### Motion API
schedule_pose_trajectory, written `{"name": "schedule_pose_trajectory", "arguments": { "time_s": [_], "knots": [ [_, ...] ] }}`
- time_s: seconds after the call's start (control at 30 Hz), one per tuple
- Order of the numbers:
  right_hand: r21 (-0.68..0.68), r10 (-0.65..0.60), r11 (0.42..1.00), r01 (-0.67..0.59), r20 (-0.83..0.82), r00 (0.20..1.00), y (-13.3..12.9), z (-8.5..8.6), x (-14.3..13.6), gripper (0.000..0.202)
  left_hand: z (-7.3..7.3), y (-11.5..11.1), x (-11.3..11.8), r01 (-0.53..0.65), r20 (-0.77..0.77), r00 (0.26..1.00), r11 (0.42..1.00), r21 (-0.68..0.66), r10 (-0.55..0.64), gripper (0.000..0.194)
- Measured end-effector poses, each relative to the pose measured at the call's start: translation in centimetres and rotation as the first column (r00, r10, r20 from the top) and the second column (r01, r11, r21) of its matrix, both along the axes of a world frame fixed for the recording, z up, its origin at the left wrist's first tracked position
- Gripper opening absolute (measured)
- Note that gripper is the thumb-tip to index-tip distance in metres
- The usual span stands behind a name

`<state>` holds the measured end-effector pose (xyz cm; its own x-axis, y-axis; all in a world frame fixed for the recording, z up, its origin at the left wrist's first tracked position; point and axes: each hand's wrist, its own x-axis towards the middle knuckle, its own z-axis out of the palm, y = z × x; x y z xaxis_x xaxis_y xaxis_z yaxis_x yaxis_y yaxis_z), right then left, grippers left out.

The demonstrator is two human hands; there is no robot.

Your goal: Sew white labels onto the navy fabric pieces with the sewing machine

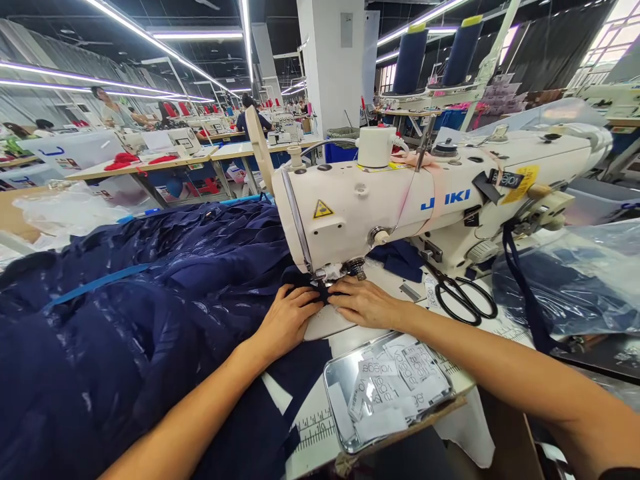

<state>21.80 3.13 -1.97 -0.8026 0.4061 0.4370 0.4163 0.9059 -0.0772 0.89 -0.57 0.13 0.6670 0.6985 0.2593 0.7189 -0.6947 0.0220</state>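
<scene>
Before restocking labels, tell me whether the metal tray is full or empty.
Not empty: white labels overlap across most of the metal tray. I cannot tell how deep they lie.

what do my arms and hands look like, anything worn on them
Both the left hand and the right hand are ungloved, with no ring or watch visible. The forearms have no sleeves; a dark edge, perhaps a cuff, shows at the lower right corner.

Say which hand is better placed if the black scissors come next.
Right, I'd judge. The right hand is nearer the black scissors, its forearm passing just beside them. The left hand is farther off and would probably have to cross the right arm.
</scene>
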Motion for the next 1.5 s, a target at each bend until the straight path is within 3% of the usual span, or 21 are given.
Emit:
{"name": "schedule_pose_trajectory", "arguments": {
  "time_s": [0.27, 0.57, 0.73, 0.83, 0.93, 1.1, 1.33, 1.5],
  "knots": [
    [0.029, -0.059, 0.998, 0.058, 0.032, 0.998, -0.3, 0.1, -0.4, 0.033, 0.0, 0.6, -0.3, -0.009, -0.02, 1.0, 1.0, 0.012, 0.009, 0.036],
    [-0.075, -0.118, 0.989, 0.125, 0.09, 0.989, 0.1, 0.0, -0.3, 0.051, 0.1, 2.1, -0.5, -0.032, -0.048, 0.998, 0.999, 0.036, 0.033, 0.038],
    [-0.115, -0.105, 0.987, 0.113, 0.074, 0.992, 0.6, 0.2, -0.2, 0.05, 0.2, 2.3, -0.1, -0.034, -0.05, 0.998, 0.99, 0.138, 0.042, 0.028],
    [-0.096, -0.171, 0.98, 0.176, 0.057, 0.984, 0.9, 0.3, -0.5, 0.043, 0.2, 1.5, 0.7, -0.088, -0.095, 0.988, 0.955, 0.282, 0.119, 0.019],
    [-0.026, -0.267, 0.962, 0.271, 0.107, 0.958, 0.9, 0.6, -0.8, 0.046, 0.0, 0.2, 1.6, -0.172, -0.163, 0.953, 0.9, 0.401, 0.255, 0.027],
    [0.092, -0.282, 0.959, 0.267, 0.227, 0.932, 0.2, 1.7, -0.8, 0.054, -0.1, -1.1, 2.5, -0.269, -0.2, 0.904, 0.865, 0.424, 0.379, 0.023],
    [0.117, -0.289, 0.957, 0.266, 0.284, 0.914, -1.4, 2.6, -0.8, 0.021, 0.0, 0.5, 1.1, -0.276, -0.116, 0.937, 0.904, 0.327, 0.329, 0.031],
    [0.076, -0.313, 0.95, 0.304, 0.275, 0.909, -1.6, 2.5, -1.4, 0.019, 0.0, 1.7, 0.8, -0.252, -0.16, 0.937, 0.917, 0.309, 0.311, 0.027]
  ]
}}
